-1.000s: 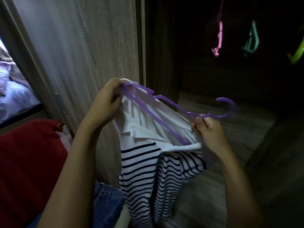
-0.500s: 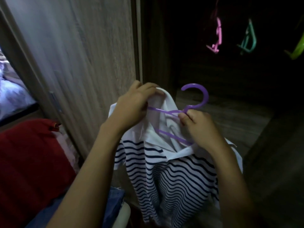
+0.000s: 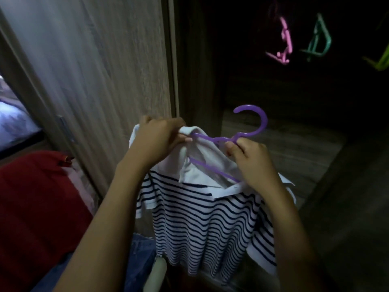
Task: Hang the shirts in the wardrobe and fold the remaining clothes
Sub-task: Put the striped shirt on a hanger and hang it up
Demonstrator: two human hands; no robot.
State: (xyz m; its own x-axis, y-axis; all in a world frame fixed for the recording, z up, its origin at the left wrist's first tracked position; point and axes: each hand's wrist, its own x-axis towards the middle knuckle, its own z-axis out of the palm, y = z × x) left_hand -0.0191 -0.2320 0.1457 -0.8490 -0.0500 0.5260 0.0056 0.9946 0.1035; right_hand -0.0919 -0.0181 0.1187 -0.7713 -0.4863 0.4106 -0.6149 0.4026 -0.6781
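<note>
A white polo shirt with dark blue stripes [image 3: 202,220] hangs on a purple plastic hanger [image 3: 255,125] in front of the open, dark wardrobe [image 3: 294,85]. My left hand [image 3: 157,138] grips the shirt's white collar at the hanger's left arm. My right hand [image 3: 250,159] pinches the hanger's neck just below the hook, which points up. The hanger's lower bar shows inside the collar; its right arm is hidden under the cloth and my hand.
Pink [image 3: 283,42], teal [image 3: 317,39] and green [image 3: 381,60] hangers hang inside the wardrobe at the upper right. The wooden wardrobe door [image 3: 101,70] stands to the left. A red garment [image 3: 35,211] and blue denim [image 3: 139,256] lie at the lower left.
The hanger has turned from lying sideways to hook-up, and the shirt now hangs spread on it. My left hand has shifted to the collar by the hanger's left arm.
</note>
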